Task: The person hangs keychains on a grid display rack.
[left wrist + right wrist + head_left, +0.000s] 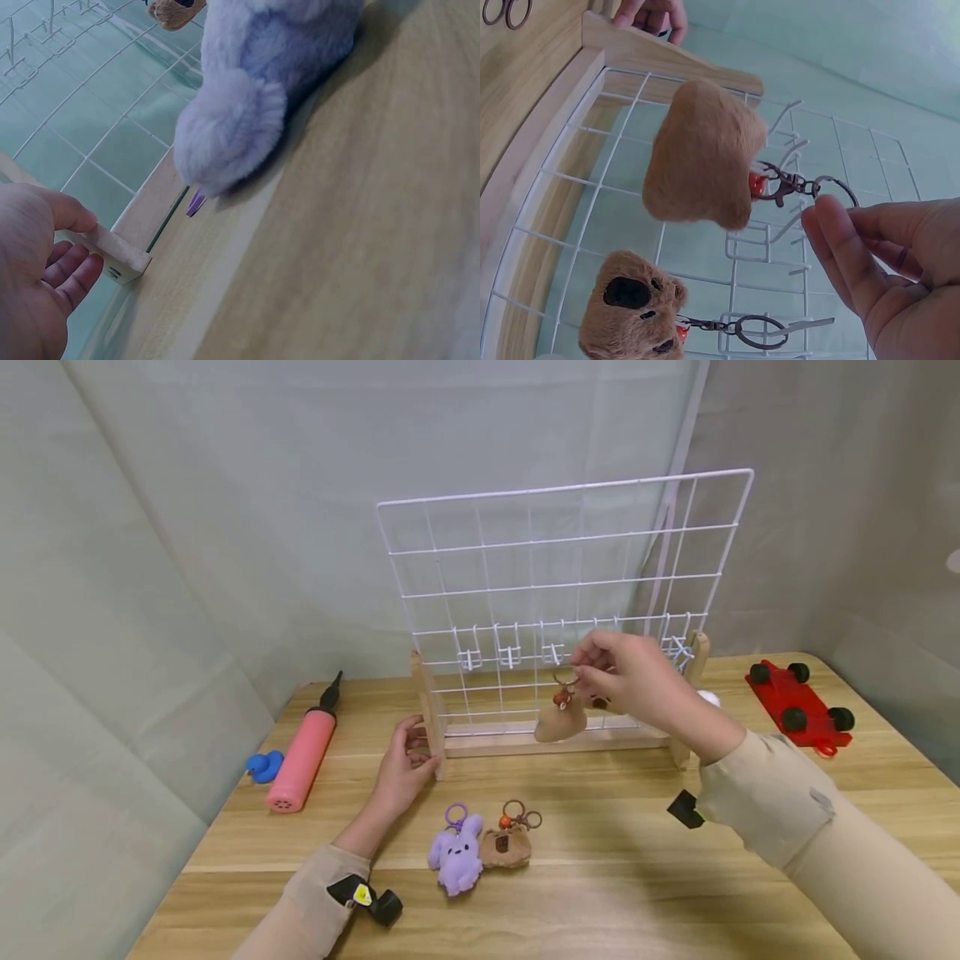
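My right hand (633, 681) pinches the metal ring of a brown plush keychain (561, 723), which dangles in front of the white wire grid rack (532, 587). In the right wrist view, a second brown plush keychain (630, 307) hangs by its ring from a hook; my right hand mostly hides it in the head view. My left hand (403, 768) grips the rack's left wooden side piece (428, 710), thumb on one side and fingers on the other. On the table, a purple plush keychain (457, 857) lies beside another brown plush keychain (506, 847).
Several white hooks (510, 647) line the grid's lower part. Left of the rack lie a pink hand pump (303, 760) and a blue rubber duck (265, 767). A red toy car (799, 706) with black wheels lies at the right. Pale cloth hangs behind the wooden table (600, 877).
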Available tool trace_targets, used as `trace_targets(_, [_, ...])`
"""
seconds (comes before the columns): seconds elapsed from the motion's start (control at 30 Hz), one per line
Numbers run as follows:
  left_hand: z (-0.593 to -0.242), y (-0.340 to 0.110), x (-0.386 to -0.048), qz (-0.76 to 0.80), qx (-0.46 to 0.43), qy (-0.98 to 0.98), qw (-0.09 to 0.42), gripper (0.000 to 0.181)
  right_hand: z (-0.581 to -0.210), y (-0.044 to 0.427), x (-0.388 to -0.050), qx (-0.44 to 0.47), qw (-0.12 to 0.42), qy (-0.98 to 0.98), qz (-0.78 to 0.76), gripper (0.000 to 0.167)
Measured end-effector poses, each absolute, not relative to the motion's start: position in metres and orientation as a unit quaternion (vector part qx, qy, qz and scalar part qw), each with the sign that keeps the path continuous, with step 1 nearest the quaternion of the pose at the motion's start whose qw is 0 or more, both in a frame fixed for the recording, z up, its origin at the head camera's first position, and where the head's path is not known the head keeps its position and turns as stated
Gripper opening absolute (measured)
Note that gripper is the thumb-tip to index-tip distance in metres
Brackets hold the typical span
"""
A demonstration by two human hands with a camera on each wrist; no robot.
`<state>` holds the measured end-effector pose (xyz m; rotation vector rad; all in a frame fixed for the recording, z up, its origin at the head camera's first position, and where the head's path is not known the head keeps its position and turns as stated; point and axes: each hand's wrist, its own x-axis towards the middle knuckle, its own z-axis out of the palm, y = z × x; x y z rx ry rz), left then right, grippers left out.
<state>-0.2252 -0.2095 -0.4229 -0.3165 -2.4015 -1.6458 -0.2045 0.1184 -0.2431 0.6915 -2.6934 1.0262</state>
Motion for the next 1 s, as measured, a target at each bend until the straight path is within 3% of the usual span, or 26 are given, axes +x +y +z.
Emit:
trace_targets(0.4, [-0.426, -0.21, -0.226, -0.559, -0.105, -0.815, 0.108, 0.068, -0.243, 0.106, -0.215, 0.198, 0.078, -0.92, 0.329, 0.009])
trace_targets(0.7, [-0.422, -0.209, -0.225, -0.564, -0.107, -0.812, 0.109, 0.069, -0.247, 0.101, -0.224, 0.213, 0.113, -0.925, 0.294, 0.007])
trace_targets(1.0, [-0.423, -0.209, -0.225, -0.565, -0.105, -0.811, 0.112, 0.069, -0.247, 0.099, -0.226, 0.211, 0.111, -0.928, 0.286, 0.008])
